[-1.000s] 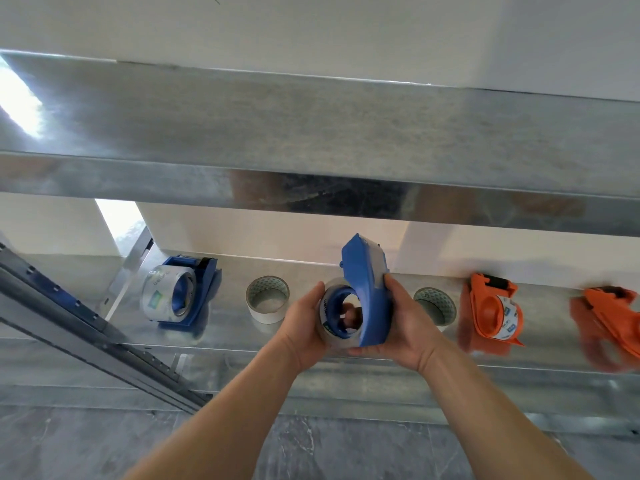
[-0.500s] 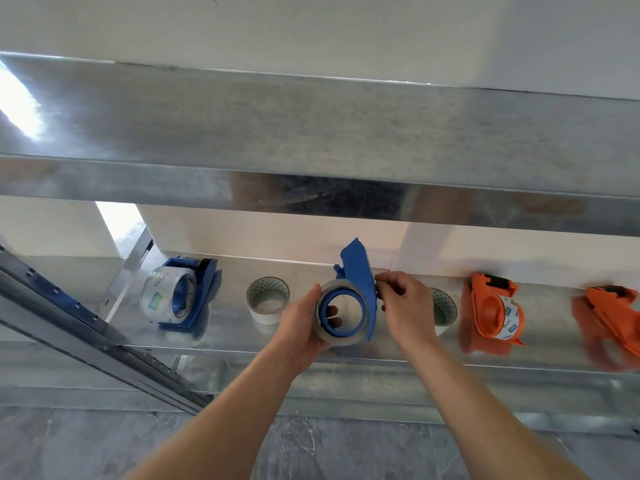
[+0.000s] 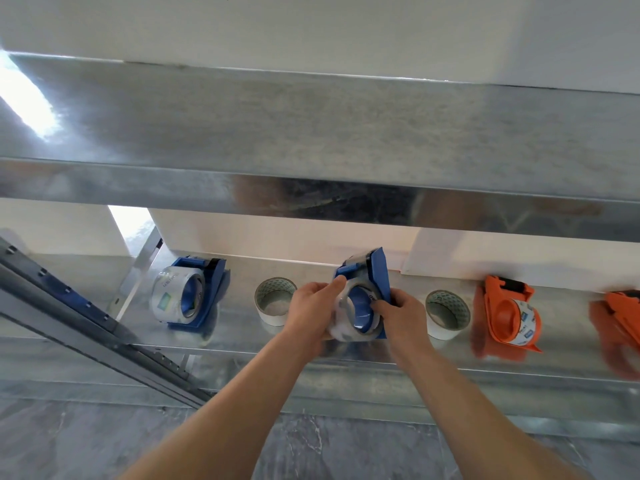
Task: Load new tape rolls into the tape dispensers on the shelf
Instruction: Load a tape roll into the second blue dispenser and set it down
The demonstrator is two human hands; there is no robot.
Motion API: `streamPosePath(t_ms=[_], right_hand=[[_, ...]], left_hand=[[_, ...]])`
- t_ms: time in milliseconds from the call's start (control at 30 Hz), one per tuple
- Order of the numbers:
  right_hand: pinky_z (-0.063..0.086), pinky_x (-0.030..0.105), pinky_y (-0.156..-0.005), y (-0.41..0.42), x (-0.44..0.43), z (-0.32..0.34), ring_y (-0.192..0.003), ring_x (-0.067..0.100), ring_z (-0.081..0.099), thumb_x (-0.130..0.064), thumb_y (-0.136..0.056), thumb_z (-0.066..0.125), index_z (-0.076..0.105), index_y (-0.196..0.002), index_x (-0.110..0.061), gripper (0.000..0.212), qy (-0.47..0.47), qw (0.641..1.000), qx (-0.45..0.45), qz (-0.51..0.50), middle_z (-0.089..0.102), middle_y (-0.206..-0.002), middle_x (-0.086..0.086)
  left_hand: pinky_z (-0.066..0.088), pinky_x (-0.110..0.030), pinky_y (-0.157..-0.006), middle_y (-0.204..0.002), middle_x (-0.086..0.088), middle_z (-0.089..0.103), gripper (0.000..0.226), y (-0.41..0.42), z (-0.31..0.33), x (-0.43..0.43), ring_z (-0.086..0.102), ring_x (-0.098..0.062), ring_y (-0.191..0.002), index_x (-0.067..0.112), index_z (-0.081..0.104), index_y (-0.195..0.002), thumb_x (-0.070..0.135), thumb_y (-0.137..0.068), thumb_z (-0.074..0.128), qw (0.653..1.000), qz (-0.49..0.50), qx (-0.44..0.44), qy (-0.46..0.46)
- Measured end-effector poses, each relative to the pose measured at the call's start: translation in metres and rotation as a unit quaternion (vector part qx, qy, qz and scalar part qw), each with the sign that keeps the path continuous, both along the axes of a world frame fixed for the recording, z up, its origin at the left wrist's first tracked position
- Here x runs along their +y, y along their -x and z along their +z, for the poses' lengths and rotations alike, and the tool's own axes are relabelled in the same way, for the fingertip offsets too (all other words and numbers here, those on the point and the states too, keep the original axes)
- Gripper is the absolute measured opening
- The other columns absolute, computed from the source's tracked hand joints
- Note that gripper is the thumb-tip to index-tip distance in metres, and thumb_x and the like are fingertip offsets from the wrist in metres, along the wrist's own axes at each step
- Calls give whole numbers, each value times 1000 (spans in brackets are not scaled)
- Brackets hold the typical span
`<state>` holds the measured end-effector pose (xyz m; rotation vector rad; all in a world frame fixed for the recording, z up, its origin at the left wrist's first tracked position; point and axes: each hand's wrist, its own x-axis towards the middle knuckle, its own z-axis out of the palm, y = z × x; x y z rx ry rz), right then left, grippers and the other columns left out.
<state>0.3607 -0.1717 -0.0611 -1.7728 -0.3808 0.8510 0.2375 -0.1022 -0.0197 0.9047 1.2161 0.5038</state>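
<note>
Over the lower metal shelf [image 3: 311, 355] I hold a blue tape dispenser [image 3: 379, 271] with a clear tape roll [image 3: 346, 327] on its blue hub. My left hand [image 3: 311, 308] grips the roll's left side, thumb up near the dispenser's top. My right hand [image 3: 401, 315] holds the dispenser's right side, one finger hooked at the hub. Another blue dispenser [image 3: 204, 292] with a clear roll stands at the left. Two orange dispensers, one loaded [image 3: 507, 315] and one at the frame's right edge [image 3: 620, 322], stand on the right.
Two loose white tape rolls [image 3: 273, 301] [image 3: 446, 315] stand on the shelf either side of my hands. An upper metal shelf [image 3: 311, 140] overhangs the lower one. A slanted grey upright [image 3: 86, 320] crosses at the left. Grey stone floor [image 3: 329, 448] lies below.
The dispenser has tilted so its tip leans right. My right hand dropped from the dispenser's upper edge to its lower right side at the hub. My left thumb moved up.
</note>
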Motion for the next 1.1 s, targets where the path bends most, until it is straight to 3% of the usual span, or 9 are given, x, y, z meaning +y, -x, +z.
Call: streamPosePath(t_ms=[67,200,367,467,567,667,767,967,1100], right_hand=[[59,52,-81,-2,3,-4,-87,32,69,2,-85,62,72,-88,-13,19,2,998,54,-18,75,-94,14],[59,57,-79,-1,8,-12,-90,42,70,4,-92,56,68,-104,-2,17,7,989,144,-35,73,-100,20],[56,67,-78,3,13,-14,-91,47,71,1,-94,55,65,-113,2,21,48,983,174,-30,72,-104,26],[56,66,-80,4,18,-14,-84,41,72,-3,-95,57,67,-100,-4,11,76,984,159,-2,74,-92,20],[61,58,-72,2,22,-15,-73,35,73,-6,-94,61,67,-89,-6,8,89,985,146,15,74,-82,15],[62,43,-57,1,24,-17,-66,29,74,-12,-95,65,66,-84,-8,11,103,986,129,21,74,-76,12],[61,41,-54,0,25,-22,-67,30,73,-17,-96,64,65,-86,-8,14,130,985,113,27,73,-78,13],[60,40,-62,-12,21,-34,-74,32,71,-27,-97,60,70,-97,-3,26,232,967,-2,103,73,-84,15],[63,43,-65,-15,18,-30,-68,27,72,-32,-96,57,66,-90,-6,28,301,919,-158,198,72,-78,9]], left_hand=[[58,-42,-69,-81,-9,65,6,-1,7,2,65,-23,-70,13,64,-88,16,-92,61,1000,-1,-25,1],[59,-47,-72,-81,-13,71,26,-2,8,5,70,-27,-72,10,70,-84,-9,-82,52,999,-23,-15,-32],[62,-43,-69,-81,-9,76,31,-5,2,4,74,-25,-78,18,72,-78,-9,-83,58,998,-40,-2,-52],[62,-42,-67,-87,-7,75,24,-6,-1,6,74,-23,-79,19,69,-87,-4,-84,63,998,-38,12,-54],[62,-40,-66,-89,-6,73,22,-5,-2,9,73,-19,-76,17,66,-100,0,-85,68,998,-31,13,-48],[62,-41,-66,-90,-6,73,25,-6,-4,11,73,-19,-74,15,64,-105,1,-84,70,999,-29,12,-36],[62,-43,-68,-91,-8,72,25,-8,-8,13,74,-22,-77,13,63,-105,2,-84,71,999,-30,5,-24],[61,-32,-62,-95,-6,71,26,-8,-24,11,72,-17,-78,15,62,-107,2,-85,70,997,-67,33,-25],[62,-41,-70,-100,-7,70,29,-14,-29,9,71,-21,-86,16,61,-109,3,-85,70,995,-79,54,-33]])
